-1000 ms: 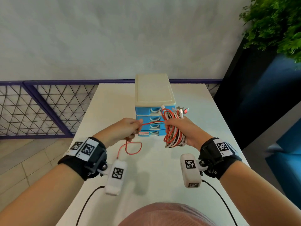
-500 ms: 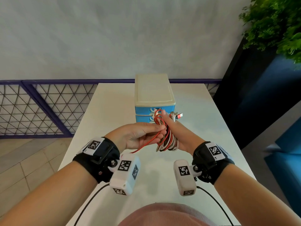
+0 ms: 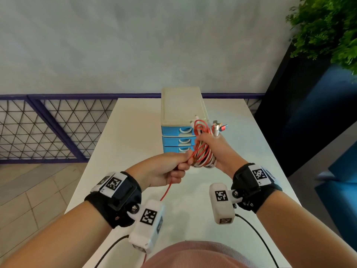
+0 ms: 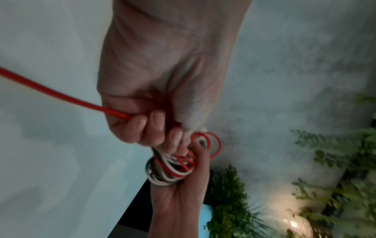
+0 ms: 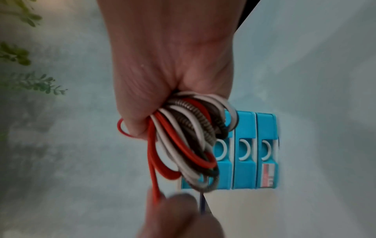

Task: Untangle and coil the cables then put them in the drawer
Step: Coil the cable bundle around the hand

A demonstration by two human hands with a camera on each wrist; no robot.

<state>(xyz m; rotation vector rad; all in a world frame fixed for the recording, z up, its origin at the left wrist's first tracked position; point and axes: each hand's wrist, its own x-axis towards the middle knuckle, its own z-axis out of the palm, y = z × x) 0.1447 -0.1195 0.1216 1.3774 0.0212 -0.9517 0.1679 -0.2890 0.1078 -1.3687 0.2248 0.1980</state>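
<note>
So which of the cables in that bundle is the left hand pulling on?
The red cable. The left hand grips its loose end, while the white and dark cables stay coiled in the bundle the right hand holds.

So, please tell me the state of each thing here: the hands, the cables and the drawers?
left hand: grips the red cable
right hand: holds the cable bundle, coiled
red cable: loose tail hanging
drawers: those visible are closed

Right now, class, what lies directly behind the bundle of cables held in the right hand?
Behind the cable bundle stands the blue drawer unit on the white table. Its drawer fronts are shut; their right parts are covered by the bundle and right hand, and the contents are hidden.
</note>
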